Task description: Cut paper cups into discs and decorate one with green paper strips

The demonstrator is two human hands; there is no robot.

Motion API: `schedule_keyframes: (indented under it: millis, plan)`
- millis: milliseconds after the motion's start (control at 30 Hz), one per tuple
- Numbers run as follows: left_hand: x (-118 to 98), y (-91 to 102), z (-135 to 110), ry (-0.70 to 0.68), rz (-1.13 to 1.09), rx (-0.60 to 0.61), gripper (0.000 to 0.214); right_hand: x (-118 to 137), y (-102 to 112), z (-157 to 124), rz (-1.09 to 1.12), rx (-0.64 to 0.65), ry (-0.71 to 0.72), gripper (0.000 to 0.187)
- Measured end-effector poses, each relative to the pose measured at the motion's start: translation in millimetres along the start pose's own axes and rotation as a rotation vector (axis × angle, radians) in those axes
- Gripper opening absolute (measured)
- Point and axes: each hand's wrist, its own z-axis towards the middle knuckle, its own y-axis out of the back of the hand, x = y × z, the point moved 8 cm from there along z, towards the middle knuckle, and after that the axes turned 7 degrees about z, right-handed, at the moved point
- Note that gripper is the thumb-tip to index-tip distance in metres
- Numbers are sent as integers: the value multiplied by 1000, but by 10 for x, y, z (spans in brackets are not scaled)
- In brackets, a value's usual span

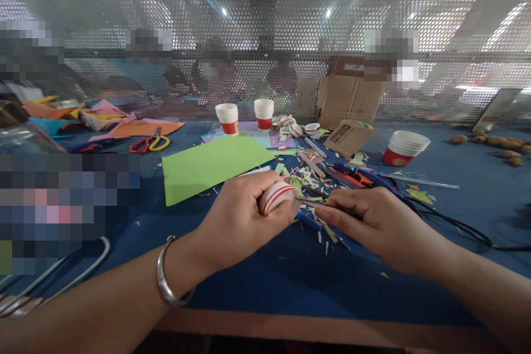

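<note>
My left hand (244, 210), with a silver bangle at the wrist, is closed around a white round paper piece (279, 197) with red stripes. Its thumb presses on the near side of the piece. My right hand (371, 221) grips a slim metal tool that looks like scissors (309, 201). The tip points left and meets the right edge of the striped piece, by the left thumb. Most of the handle is hidden in my fingers. Cut paper scraps (309, 177) lie on the blue table just beyond both hands.
A green sheet (211, 163) lies left of centre, near red and yellow-handled scissors (150, 141). Stacked paper cups (227, 119) stand at the back; another stack (404, 148) is at right. Also there: a cardboard box (352, 97), a black cable (456, 227) and walnut-like objects (498, 142).
</note>
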Motion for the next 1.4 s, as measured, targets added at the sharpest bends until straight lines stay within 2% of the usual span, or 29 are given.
schedule_keyframes:
  millis: [133,400,567,733,800,867,1067,1200,1400]
  plan:
    - [147,-83,21,103,-155,98,20,-39,-8,14,45,19,0,51]
    - [327,-263,5,271,-508,364,15,-132,-131,43,239,172,-64,53]
    - [291,-278,10,280,-695,404,20,-88,-120,9,338,219,-84,53]
    - [283,-340,-22,349,-838,457,17,-54,-100,-3,441,251,-113,55]
    - [274,-366,-29,379,-912,454,16,-56,-82,4,457,242,-109,54]
    - [281,-370,-20,406,-945,400,15,-69,-48,16,426,201,-96,54]
    - [372,-316,6,438,-723,233,18,-114,45,27,148,51,-70,53]
    - [400,-270,21,388,-613,199,19,-106,76,35,44,-5,-47,53]
    - [325,-269,64,274,-653,200,26,-95,73,39,58,-74,-23,53]
